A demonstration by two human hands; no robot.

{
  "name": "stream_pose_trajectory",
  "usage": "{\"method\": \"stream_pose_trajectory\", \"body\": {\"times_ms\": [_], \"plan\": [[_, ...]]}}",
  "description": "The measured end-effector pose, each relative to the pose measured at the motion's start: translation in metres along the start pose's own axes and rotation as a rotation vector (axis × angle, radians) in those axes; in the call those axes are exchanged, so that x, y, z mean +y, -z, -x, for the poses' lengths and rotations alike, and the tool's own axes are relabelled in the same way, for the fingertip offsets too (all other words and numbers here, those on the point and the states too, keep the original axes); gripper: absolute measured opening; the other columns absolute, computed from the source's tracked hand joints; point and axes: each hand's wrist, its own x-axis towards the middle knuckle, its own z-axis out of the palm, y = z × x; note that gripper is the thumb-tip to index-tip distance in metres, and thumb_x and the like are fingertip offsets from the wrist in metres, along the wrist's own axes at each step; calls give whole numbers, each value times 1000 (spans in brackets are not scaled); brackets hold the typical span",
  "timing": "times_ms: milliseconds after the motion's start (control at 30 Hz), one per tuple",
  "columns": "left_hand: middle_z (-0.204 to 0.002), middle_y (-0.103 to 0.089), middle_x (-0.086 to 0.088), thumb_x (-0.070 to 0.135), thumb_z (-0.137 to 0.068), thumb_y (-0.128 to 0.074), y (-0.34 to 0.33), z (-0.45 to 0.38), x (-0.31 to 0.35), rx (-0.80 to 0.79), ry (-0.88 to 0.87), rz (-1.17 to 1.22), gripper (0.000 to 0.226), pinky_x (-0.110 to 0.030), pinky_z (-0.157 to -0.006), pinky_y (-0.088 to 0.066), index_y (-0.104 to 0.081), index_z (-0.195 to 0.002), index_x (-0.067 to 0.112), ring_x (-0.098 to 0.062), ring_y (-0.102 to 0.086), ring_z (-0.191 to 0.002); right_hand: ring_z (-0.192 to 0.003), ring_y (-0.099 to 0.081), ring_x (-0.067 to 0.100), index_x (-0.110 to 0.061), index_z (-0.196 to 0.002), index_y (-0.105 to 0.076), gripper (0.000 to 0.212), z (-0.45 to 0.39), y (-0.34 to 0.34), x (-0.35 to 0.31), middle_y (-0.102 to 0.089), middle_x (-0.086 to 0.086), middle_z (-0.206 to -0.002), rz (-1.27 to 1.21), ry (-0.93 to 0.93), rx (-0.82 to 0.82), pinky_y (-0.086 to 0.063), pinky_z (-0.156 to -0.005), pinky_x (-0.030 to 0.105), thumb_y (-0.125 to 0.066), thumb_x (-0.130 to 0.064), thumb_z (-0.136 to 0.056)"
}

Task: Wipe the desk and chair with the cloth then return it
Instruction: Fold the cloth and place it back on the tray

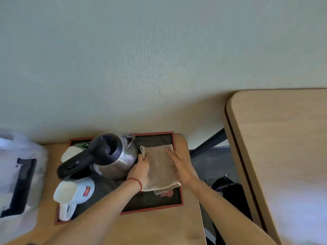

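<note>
Beige cloth (160, 167) lies folded on tray (178, 205), left hand (139, 171) pinching its kettle-side edge, right hand (180, 167) flat and open on top; risk: left knuckles nudge adjacent kettle (113, 156) when lifting.

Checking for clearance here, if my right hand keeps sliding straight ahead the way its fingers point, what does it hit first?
Probably the red far rim of the tray, then the wall; the right hand lies flat on the cloth.

surface: wooden desk (159, 227) | on it: red-rimmed tray (152, 210), white plastic bag (19, 174) at left edge
</note>
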Motion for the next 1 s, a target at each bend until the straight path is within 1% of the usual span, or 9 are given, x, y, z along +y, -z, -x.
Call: {"method": "stream_pose_trajectory", "body": {"times_ms": [167, 300, 433, 533, 633, 733, 867, 933, 1000], "plan": [[-150, -19, -19, 0, -95, -33, -9, -3, 8, 58, 20, -273, 52, -34, -83, -53, -17, -144, 3, -23, -65, -104, -95, -47, 12, -49, -135, -41, 53, -9, -14, 1, -57, 2, -126, 213, -16, -56, -34, -85, 29, -27, -72, -88], [-148, -22, -19, -2, -94, -32, -9, -4, 10, 70, 31, -328, 46, -33, -82, -55, -25, -140, -2, -22, -66, -100, -133, -41, 34, -21, -151, -17, 62, -11, -9, -1, -24, 10, -158, 148, -61, -154, -37, -105, 45, -44, -10, -96], [-148, -19, -23, -2, -92, -37, -4, -2, 16, 150, -18, -478, 45, -30, -75, -52, -30, -136, -4, -25, -60, -104, -122, -47, 35, -12, -145, -29, 67, -8, -6, 2, -22, 13, -156, 372, -9, -55, -49, -95, 46, -60, -9, -86], [-145, -23, -21, 11, -93, -41, -1, -2, 16, 241, -167, -855, 42, -35, -92, -42, -40, -133, 1, -34, -33, -126, -140, -30, 35, -8, -136, -45, 55, -7, -6, 13, -29, 16, -154, 510, 250, -58, -22, -118, 49, -59, -17, -84], [-153, -22, -19, 33, -94, -38, -5, -10, 6, 112, -189, -1202, 55, -50, -115, -11, -33, -140, 5, -42, -7, -140, -149, 5, 26, -7, -150, -18, 75, -7, -6, 21, -5, 10, -162, 574, 256, -176, 13, -117, 42, -52, -36, -90], [-155, -19, -17, 40, -94, -35, -10, -19, 2, 26, -141, -1286, 60, -57, -114, 1, -28, -143, 6, -46, 0, -141, -148, 14, 26, -9, -151, -4, 80, -9, -10, 24, 5, 8, -162, 661, 209, -192, 22, -111, 42, -47, -44, -93], [-154, -23, -17, 34, -95, -37, -5, -18, 10, 24, -146, -1107, 52, -53, -116, -5, -36, -140, 8, -43, -4, -142, -149, 0, 27, -10, -150, -20, 69, -7, -7, 17, -6, 8, -162, 412, 162, -184, 12, -119, 44, -53, -28, -92], [-145, -34, -19, 26, -92, -43, 11, -10, 17, 111, -162, -868, 43, -47, -112, -21, -47, -131, 8, -39, -20, -137, -139, -29, 26, -11, -140, -42, 50, -5, 3, 6, -35, 8, -152, 153, 70, -83, -19, -119, 44, -53, -16, -91], [-128, -47, -14, 23, -88, -47, 34, 3, 24, 252, -204, -637, 35, -40, -97, -36, -52, -119, 8, -31, -39, -120, -106, -54, 19, -9, -123, -58, 32, -3, 21, -12, -60, 9, -124, -89, -54, 60, -45, -89, 30, -51, -7, -91]]}}
